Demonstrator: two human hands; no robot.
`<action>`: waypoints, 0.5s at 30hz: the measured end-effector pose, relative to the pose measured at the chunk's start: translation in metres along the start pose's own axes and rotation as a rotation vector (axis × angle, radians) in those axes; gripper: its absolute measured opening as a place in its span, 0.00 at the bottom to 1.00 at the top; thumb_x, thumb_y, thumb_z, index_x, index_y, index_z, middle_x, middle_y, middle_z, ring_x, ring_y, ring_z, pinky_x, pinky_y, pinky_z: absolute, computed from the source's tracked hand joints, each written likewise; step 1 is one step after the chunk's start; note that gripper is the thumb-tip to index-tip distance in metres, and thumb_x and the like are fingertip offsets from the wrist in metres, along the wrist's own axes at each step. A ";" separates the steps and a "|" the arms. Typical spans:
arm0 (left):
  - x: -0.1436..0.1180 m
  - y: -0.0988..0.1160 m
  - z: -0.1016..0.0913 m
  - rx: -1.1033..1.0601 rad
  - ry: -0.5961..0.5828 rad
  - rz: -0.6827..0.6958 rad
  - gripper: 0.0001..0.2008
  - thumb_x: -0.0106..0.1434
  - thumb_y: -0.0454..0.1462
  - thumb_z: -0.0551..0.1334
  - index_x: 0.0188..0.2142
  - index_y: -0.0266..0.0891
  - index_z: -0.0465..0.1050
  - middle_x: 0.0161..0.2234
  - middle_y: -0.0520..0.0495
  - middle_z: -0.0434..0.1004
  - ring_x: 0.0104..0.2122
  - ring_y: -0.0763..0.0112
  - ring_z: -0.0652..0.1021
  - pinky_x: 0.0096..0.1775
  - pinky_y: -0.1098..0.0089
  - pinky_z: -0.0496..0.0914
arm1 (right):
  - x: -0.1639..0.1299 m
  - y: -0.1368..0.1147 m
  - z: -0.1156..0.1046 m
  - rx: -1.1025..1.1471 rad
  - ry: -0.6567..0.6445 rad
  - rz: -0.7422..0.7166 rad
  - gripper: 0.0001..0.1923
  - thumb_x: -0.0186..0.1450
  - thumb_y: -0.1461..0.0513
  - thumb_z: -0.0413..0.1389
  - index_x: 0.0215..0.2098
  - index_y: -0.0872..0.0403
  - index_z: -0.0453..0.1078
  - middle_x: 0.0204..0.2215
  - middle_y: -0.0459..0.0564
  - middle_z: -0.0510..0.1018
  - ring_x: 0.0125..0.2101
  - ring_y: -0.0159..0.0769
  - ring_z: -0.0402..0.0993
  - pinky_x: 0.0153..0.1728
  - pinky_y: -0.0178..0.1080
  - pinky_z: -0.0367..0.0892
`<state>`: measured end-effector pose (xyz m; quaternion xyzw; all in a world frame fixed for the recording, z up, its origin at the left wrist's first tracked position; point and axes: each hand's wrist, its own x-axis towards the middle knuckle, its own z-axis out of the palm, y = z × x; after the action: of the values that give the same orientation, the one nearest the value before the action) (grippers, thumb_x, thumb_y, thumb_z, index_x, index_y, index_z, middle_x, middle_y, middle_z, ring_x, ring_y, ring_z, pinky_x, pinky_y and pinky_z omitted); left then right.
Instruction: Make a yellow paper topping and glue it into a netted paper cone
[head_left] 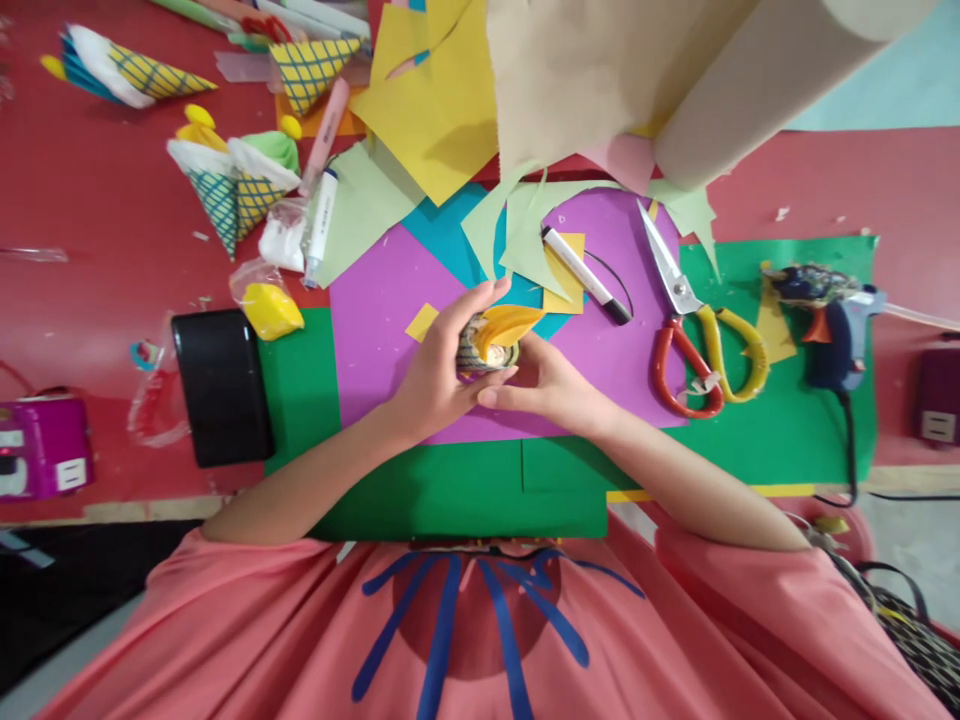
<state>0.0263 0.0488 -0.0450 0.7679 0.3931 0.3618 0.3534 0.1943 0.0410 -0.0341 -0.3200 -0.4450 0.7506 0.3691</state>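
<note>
Our left hand [435, 385] curls its fingers round the small paper cone [491, 345] over the purple sheet [375, 330], and our right hand [544, 385] pinches its lower edge from the other side. We should keep the yellow insert centred and press evenly, we judge, so it seats without creasing. Further right lie the marker [585, 275], scissors [694, 330] and glue gun [829, 325].
</note>
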 end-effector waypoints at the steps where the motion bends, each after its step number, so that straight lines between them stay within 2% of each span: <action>1: 0.000 0.001 0.003 0.007 -0.016 0.035 0.41 0.64 0.50 0.61 0.68 0.53 0.37 0.67 0.40 0.57 0.66 0.52 0.63 0.61 0.50 0.68 | 0.000 0.001 0.002 0.008 0.021 -0.002 0.27 0.54 0.57 0.69 0.48 0.54 0.65 0.44 0.50 0.79 0.44 0.37 0.77 0.47 0.41 0.74; 3: 0.000 0.006 0.006 0.016 -0.054 0.099 0.42 0.66 0.45 0.61 0.69 0.54 0.34 0.69 0.41 0.51 0.69 0.51 0.58 0.63 0.48 0.65 | -0.001 0.002 0.004 0.007 0.105 -0.010 0.22 0.54 0.58 0.69 0.42 0.55 0.68 0.38 0.47 0.80 0.40 0.35 0.77 0.47 0.41 0.74; 5: -0.001 0.013 0.001 0.050 -0.106 0.097 0.44 0.66 0.42 0.61 0.70 0.51 0.31 0.71 0.39 0.44 0.70 0.49 0.53 0.66 0.47 0.60 | -0.001 0.001 0.003 0.013 0.184 -0.016 0.19 0.54 0.58 0.69 0.39 0.55 0.69 0.35 0.46 0.80 0.38 0.34 0.77 0.46 0.41 0.74; 7: -0.004 0.021 -0.016 0.094 -0.116 0.061 0.45 0.65 0.42 0.62 0.70 0.49 0.32 0.72 0.38 0.42 0.70 0.48 0.54 0.66 0.47 0.60 | 0.000 -0.003 0.000 0.015 0.221 -0.026 0.19 0.53 0.59 0.69 0.39 0.55 0.70 0.35 0.46 0.80 0.38 0.34 0.77 0.45 0.41 0.74; 9: -0.013 0.025 -0.046 0.171 -0.117 -0.011 0.41 0.63 0.43 0.64 0.69 0.48 0.43 0.71 0.40 0.47 0.68 0.47 0.58 0.65 0.48 0.60 | 0.000 -0.007 -0.002 0.010 0.232 -0.036 0.18 0.53 0.58 0.69 0.38 0.55 0.71 0.35 0.47 0.80 0.38 0.34 0.77 0.45 0.41 0.75; 10: -0.020 0.025 -0.064 0.226 -0.078 -0.081 0.37 0.63 0.42 0.63 0.68 0.48 0.49 0.70 0.42 0.52 0.66 0.48 0.63 0.65 0.49 0.61 | 0.001 -0.009 -0.003 0.009 0.234 -0.039 0.18 0.53 0.58 0.69 0.38 0.55 0.71 0.35 0.47 0.80 0.37 0.34 0.77 0.45 0.41 0.75; 12: -0.038 0.019 -0.100 0.424 0.188 -0.258 0.30 0.65 0.38 0.58 0.66 0.47 0.55 0.64 0.41 0.63 0.58 0.52 0.74 0.60 0.50 0.67 | 0.001 -0.013 -0.005 0.010 0.229 -0.037 0.19 0.52 0.56 0.69 0.37 0.54 0.70 0.34 0.47 0.80 0.37 0.35 0.78 0.44 0.42 0.76; 13: -0.048 0.014 -0.116 0.596 0.347 -0.308 0.30 0.63 0.36 0.58 0.65 0.45 0.57 0.63 0.39 0.64 0.55 0.50 0.75 0.58 0.48 0.68 | 0.001 -0.014 -0.005 0.010 0.223 -0.035 0.20 0.53 0.55 0.69 0.37 0.54 0.70 0.35 0.47 0.80 0.38 0.36 0.78 0.44 0.43 0.76; 14: -0.058 0.008 -0.130 0.744 0.444 -0.362 0.33 0.59 0.34 0.60 0.65 0.42 0.58 0.63 0.37 0.64 0.54 0.46 0.76 0.58 0.44 0.67 | 0.001 -0.014 -0.006 0.007 0.212 -0.034 0.20 0.53 0.54 0.69 0.38 0.54 0.70 0.35 0.47 0.81 0.38 0.37 0.79 0.44 0.43 0.77; 15: -0.067 0.003 -0.140 0.856 0.490 -0.427 0.36 0.56 0.33 0.61 0.65 0.40 0.58 0.63 0.34 0.64 0.58 0.40 0.72 0.59 0.41 0.65 | 0.001 -0.014 -0.006 0.003 0.201 -0.035 0.21 0.53 0.54 0.69 0.38 0.54 0.70 0.36 0.48 0.81 0.39 0.37 0.79 0.45 0.44 0.76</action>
<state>-0.1178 0.0259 0.0071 0.6392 0.7239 0.2580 -0.0275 0.2022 0.0491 -0.0235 -0.3856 -0.4101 0.7087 0.4253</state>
